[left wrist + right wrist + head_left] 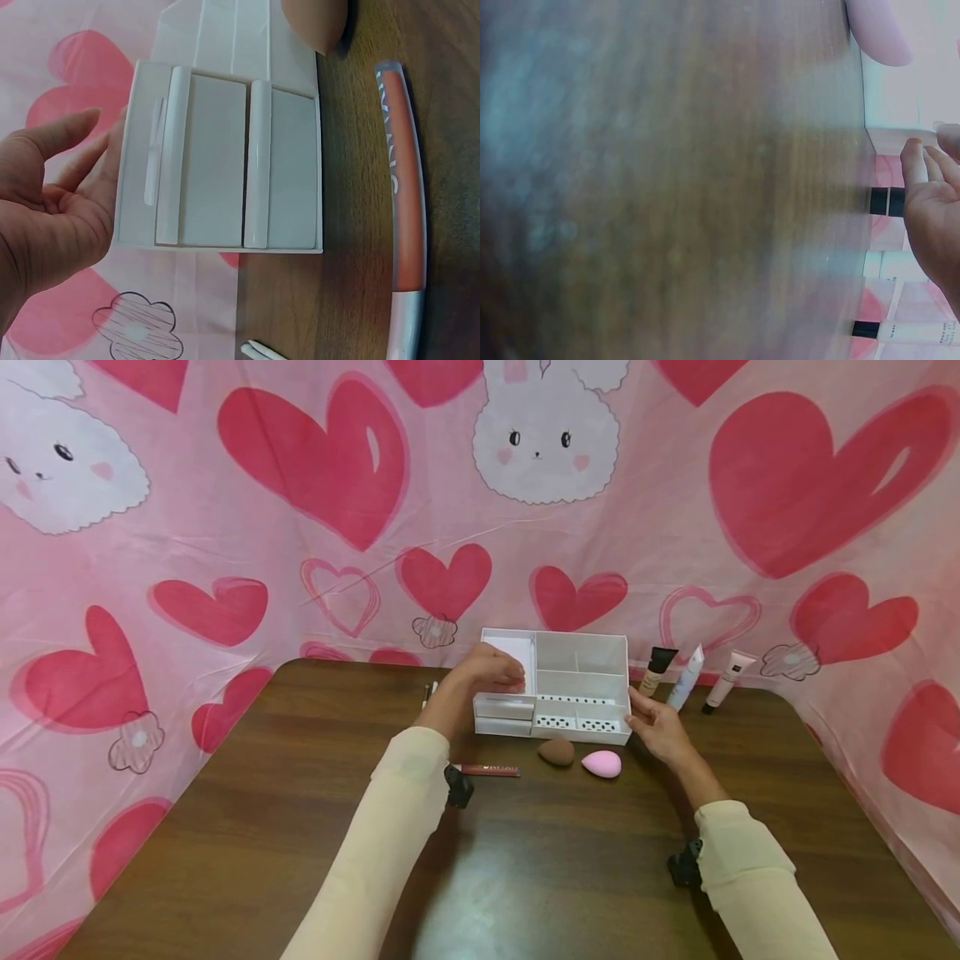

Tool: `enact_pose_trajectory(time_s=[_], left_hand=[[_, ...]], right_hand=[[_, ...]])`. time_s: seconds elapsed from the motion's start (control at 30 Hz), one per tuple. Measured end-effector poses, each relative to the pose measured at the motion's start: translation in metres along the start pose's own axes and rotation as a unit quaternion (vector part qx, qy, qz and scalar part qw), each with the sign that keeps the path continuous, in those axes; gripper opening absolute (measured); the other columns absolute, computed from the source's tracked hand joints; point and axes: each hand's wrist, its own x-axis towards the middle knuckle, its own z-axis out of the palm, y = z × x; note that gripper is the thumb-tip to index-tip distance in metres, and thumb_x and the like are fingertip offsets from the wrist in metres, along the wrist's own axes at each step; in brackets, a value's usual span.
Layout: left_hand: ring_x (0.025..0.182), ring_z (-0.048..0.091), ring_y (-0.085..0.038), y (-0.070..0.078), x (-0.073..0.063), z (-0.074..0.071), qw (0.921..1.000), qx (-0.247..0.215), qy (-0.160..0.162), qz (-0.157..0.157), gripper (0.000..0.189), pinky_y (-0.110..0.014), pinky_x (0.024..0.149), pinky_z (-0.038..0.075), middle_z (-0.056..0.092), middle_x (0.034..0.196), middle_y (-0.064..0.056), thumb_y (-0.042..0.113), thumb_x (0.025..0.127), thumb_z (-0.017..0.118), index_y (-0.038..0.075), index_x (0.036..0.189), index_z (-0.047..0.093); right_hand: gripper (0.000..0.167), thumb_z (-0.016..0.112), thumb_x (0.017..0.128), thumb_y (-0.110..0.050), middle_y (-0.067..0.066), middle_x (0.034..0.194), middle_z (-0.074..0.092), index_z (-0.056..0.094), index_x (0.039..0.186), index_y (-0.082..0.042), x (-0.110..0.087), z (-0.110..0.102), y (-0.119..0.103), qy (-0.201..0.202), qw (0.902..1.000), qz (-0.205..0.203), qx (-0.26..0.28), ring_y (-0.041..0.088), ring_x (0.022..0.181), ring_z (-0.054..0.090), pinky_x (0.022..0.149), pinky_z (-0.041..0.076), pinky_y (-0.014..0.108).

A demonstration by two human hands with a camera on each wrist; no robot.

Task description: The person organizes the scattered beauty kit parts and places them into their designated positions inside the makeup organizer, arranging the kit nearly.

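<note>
A white desktop organizer with compartments and two small drawers stands toward the back of the table. My left hand reaches over its upper left compartment; in the left wrist view the thumb is extended and the fingertips are hidden behind the organizer's edge. Nothing shows in that hand. With fairly straight fingers, my right hand touches the organizer's right side near the front corner. Just in front of the organizer lie a brown makeup sponge and a pink makeup sponge.
A lip gloss tube lies in front of the drawers, near the left wrist. Right of the organizer stand a black-capped tube, a pale tube and a pink tube. Thin white sticks lie at its left. A heart-patterned cloth hangs behind.
</note>
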Motion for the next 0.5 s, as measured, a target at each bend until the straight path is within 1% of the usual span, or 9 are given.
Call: enact_pose_trajectory(time_s=[0.1,0.17,0.27,0.33,0.4,0.5], left_hand=[[0.068,0.065,-0.012,0.0,-0.003,-0.002,1.0,0.005,0.0,0.006,0.03,-0.027,0.078,0.063,0.065,0.075,-0.006,-0.007,0.095,0.057,-0.018,0.122,0.062],[0.07,0.065,-0.012,0.001,-0.006,-0.004,0.9998,0.014,-0.001,0.013,0.032,-0.031,0.085,0.064,0.067,0.083,-0.009,-0.005,0.096,0.057,-0.016,0.126,0.061],[0.071,0.066,-0.01,0.001,-0.011,-0.009,0.9994,0.024,-0.004,0.023,0.035,-0.037,0.095,0.062,0.07,0.098,-0.017,-0.003,0.098,0.057,-0.014,0.132,0.059],[0.072,0.067,-0.009,0.001,-0.016,-0.014,0.9987,0.04,-0.004,0.032,0.037,-0.039,0.099,0.06,0.07,0.11,-0.023,-0.001,0.099,0.056,-0.011,0.134,0.058],[0.073,0.067,-0.008,0.002,-0.021,-0.018,0.9976,0.056,-0.002,0.041,0.038,-0.037,0.098,0.06,0.069,0.121,-0.027,0.001,0.1,0.055,-0.009,0.137,0.057],[0.075,0.069,-0.006,0.001,-0.028,-0.026,0.9955,0.077,0.005,0.056,0.039,-0.029,0.088,0.061,0.065,0.132,-0.03,0.005,0.101,0.055,-0.006,0.138,0.057]], right_hand=[[0.057,0.053,0.099,0.008,0.034,0.155,0.034,0.031,0.151,0.013,0.0,0.0,0.0,0.002,1.0,-0.002,0.001,0.045,0.141,0.039,0.088,0.042,-0.004],[0.057,0.053,0.098,0.009,0.035,0.154,0.035,0.031,0.151,0.013,0.0,0.0,0.0,0.003,1.0,-0.006,0.0,0.041,0.14,0.041,0.086,0.042,-0.005],[0.057,0.054,0.098,0.009,0.036,0.152,0.037,0.033,0.15,0.013,0.0,0.0,0.0,0.004,0.9999,-0.013,-0.006,0.034,0.138,0.045,0.085,0.042,-0.005],[0.057,0.054,0.098,0.009,0.036,0.151,0.038,0.033,0.15,0.013,0.0,0.0,0.001,0.004,0.9998,-0.017,-0.006,0.032,0.137,0.046,0.085,0.043,-0.004],[0.057,0.054,0.098,0.008,0.036,0.152,0.038,0.032,0.15,0.013,0.0,-0.001,0.001,0.003,0.9998,-0.016,-0.007,0.033,0.138,0.045,0.085,0.043,-0.004],[0.057,0.053,0.098,0.009,0.036,0.153,0.036,0.032,0.151,0.013,0.0,-0.001,0.001,0.003,1.0,-0.008,-0.001,0.039,0.139,0.042,0.085,0.042,-0.005]])
